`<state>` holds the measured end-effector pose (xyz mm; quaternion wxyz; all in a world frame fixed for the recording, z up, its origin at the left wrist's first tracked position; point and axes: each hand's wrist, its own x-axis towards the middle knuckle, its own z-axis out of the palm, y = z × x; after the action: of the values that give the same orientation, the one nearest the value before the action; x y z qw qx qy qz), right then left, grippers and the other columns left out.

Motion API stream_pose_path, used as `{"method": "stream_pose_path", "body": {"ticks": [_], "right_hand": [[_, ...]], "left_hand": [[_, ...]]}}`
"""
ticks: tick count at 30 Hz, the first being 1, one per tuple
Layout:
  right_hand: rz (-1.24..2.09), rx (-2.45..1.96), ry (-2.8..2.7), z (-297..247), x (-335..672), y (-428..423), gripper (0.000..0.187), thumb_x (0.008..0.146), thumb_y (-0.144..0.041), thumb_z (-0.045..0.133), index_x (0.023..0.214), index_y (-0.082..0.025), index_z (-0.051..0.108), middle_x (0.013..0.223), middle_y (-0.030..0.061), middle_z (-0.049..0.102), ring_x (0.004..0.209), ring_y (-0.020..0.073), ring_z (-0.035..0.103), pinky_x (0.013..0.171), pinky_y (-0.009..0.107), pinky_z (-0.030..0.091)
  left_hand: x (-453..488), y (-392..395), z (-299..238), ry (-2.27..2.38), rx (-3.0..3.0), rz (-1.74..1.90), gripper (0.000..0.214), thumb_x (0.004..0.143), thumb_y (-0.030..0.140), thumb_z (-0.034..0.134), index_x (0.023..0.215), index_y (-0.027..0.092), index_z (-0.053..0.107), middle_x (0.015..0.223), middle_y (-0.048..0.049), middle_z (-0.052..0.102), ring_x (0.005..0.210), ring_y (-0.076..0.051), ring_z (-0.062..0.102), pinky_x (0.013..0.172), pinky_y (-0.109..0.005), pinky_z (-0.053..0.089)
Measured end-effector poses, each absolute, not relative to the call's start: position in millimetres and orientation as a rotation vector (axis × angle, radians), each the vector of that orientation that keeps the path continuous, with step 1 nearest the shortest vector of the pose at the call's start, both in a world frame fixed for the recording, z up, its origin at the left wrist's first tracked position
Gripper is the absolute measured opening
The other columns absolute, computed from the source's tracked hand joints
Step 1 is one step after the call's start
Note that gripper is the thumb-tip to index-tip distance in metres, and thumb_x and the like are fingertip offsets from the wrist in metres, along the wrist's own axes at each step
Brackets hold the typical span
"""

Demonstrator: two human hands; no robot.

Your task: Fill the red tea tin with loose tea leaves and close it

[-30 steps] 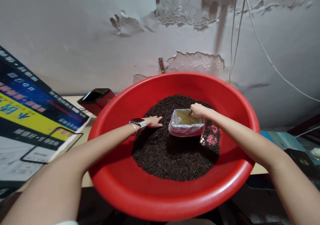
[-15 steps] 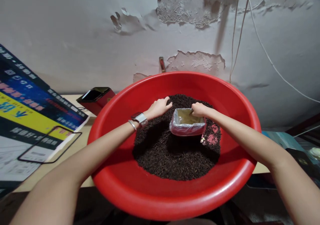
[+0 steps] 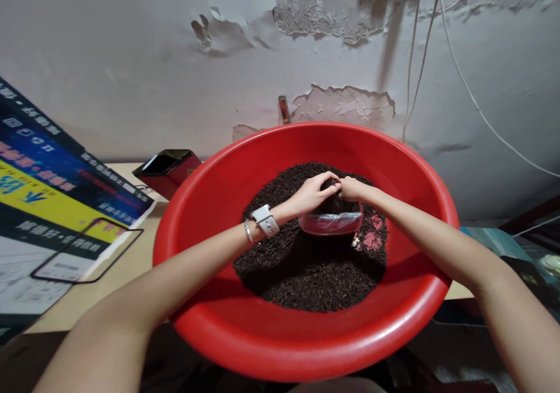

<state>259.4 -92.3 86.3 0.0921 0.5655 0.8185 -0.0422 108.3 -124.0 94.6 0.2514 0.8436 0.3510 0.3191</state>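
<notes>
A wide red basin [image 3: 196, 334] holds a heap of dark loose tea leaves [image 3: 315, 288]. On the heap sits a small reddish box [image 3: 330, 225] with a clear plastic bag lining it and folded over its rim. My right hand [image 3: 351, 188] pinches the box's right back rim and liner. Over the opening, my left hand [image 3: 315, 193] is curled with dark leaves between thumb and fingers, close to the right fingertips. Dark leaves show inside the box below it. My left wrist wears a white watch [image 3: 265, 220] and a bracelet.
A dark red open tin [image 3: 168, 171] stands left of the basin on a pale table [image 3: 144, 253]. Farther left leans a large printed board [image 3: 56, 200] with a thin black frame. Behind is a peeling wall [image 3: 175, 90] with hanging cords [image 3: 415, 60].
My left hand has moved right from the heap to above the box, carrying leaves. The box's pale inside now looks dark. My right hand has kept its hold on the rim.
</notes>
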Motion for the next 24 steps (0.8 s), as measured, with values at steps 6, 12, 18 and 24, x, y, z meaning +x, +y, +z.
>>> {"method": "stream_pose_path", "body": {"ticks": [6, 12, 18, 24], "right_hand": [[-0.143, 1.711, 2.388, 88.0, 258.9, -92.6, 0.042, 0.080, -0.033, 0.054, 0.114, -0.011, 0.062, 0.109, 0.0180, 0.064, 0.099, 0.0263, 0.062, 0.074, 0.027, 0.049], [-0.143, 1.695, 2.383, 88.3, 259.9, -91.6, 0.044, 0.079, -0.040, 0.057, 0.110, -0.010, 0.065, 0.106, 0.0184, 0.065, 0.098, 0.0263, 0.062, 0.073, 0.027, 0.049], [-0.127, 1.693, 2.392, 88.5, 261.1, -92.3, 0.044, 0.079, -0.040, 0.055, 0.110, -0.010, 0.065, 0.105, 0.0180, 0.065, 0.097, 0.0262, 0.063, 0.073, 0.027, 0.049], [-0.146, 1.703, 2.381, 87.5, 261.1, -90.9, 0.045, 0.078, -0.041, 0.057, 0.110, -0.011, 0.065, 0.108, 0.0185, 0.064, 0.097, 0.0267, 0.062, 0.073, 0.027, 0.049]], "left_hand": [[77.7, -96.9, 96.1, 1.129, 2.314, 0.982, 0.033, 0.085, 0.043, 0.045, 0.096, 0.017, 0.062, 0.104, -0.0052, 0.063, 0.096, -0.018, 0.057, 0.088, -0.030, 0.044], [36.8, -53.3, 62.4, 1.836, 2.281, 0.192, 0.047, 0.087, 0.042, 0.037, 0.119, 0.012, 0.053, 0.123, -0.0141, 0.055, 0.110, -0.024, 0.053, 0.093, -0.033, 0.041], [27.3, -57.5, 9.4, 1.645, 2.201, -0.530, 0.097, 0.063, 0.061, 0.061, 0.139, 0.010, 0.030, 0.143, -0.0236, 0.032, 0.127, -0.036, 0.038, 0.097, -0.039, 0.038], [32.5, -71.7, -11.5, 1.645, 2.282, -0.571, 0.126, 0.043, 0.055, 0.076, 0.143, 0.011, 0.013, 0.143, -0.0276, 0.026, 0.126, -0.043, 0.035, 0.096, -0.044, 0.037]]}}
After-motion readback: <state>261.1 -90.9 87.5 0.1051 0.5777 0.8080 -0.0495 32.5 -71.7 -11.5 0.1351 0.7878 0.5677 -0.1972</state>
